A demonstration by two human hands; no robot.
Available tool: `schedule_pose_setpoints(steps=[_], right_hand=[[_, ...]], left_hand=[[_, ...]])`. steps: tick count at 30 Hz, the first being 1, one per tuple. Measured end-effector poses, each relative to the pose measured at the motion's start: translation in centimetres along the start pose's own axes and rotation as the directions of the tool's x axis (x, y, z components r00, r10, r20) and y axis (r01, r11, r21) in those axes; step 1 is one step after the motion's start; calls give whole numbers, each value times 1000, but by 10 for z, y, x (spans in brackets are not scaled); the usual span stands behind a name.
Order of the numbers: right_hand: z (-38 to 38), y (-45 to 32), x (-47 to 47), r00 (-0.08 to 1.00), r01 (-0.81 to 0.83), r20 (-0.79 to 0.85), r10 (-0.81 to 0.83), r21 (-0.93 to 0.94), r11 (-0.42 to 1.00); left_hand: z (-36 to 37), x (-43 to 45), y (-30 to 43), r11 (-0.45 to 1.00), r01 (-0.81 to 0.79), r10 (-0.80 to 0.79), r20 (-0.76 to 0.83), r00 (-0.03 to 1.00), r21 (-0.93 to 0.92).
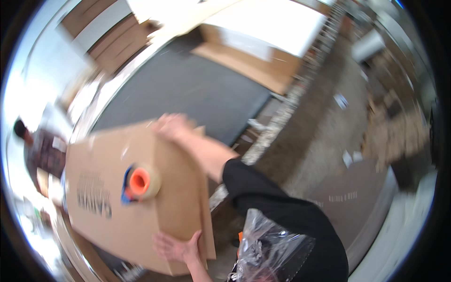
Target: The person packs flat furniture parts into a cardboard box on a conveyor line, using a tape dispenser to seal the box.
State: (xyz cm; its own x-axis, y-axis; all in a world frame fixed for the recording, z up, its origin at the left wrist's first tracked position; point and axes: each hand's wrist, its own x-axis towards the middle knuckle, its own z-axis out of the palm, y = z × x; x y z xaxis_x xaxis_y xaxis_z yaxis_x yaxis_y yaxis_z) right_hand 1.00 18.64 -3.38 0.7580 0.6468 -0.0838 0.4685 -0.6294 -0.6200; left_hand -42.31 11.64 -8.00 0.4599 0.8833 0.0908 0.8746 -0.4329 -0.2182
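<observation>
A large cardboard box (116,197) with printed writing fills the lower left of the view. On it rests a tape dispenser (140,181) with a blue frame, an orange hub and a roll of clear tape. My right hand (172,126) is curled over the box's upper edge, its forearm coming out of a black sleeve. Lower down, my left hand (178,246) lies with fingers spread against the box near its lower corner, thumb pointing up towards a side flap. Both hands are somewhat blurred. A clear plastic bag (269,243) lies against my black clothing.
Beyond the box stretches a dark grey work surface (176,84) with an open carton (243,67) at its far end. Another person (45,151) stands at the far left. Stacked cardboard (396,130) and paper scraps lie on the floor at right; large boxes (116,38) stand upper left.
</observation>
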Motion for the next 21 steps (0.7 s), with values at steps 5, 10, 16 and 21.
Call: schedule_pose_setpoints(steps=[5, 10, 16, 21], right_hand=[[29, 14, -111, 985, -3, -162, 64, 351, 936], [45, -5, -245, 946, -113, -264, 189, 275, 955], [88, -54, -401, 887, -138, -393, 241, 273, 952], [179, -57, -443, 813, 9, -582, 7, 24, 1000]], left_hand=[[14, -24, -89, 986, -29, 52, -138, 989, 163], [-10, -46, -194, 947, -320, 320, -11, 947, 12], [-29, -43, -264, 855, -456, 473, 11, 881, -249], [35, -25, -269, 874, -462, 418, -248, 874, -153]])
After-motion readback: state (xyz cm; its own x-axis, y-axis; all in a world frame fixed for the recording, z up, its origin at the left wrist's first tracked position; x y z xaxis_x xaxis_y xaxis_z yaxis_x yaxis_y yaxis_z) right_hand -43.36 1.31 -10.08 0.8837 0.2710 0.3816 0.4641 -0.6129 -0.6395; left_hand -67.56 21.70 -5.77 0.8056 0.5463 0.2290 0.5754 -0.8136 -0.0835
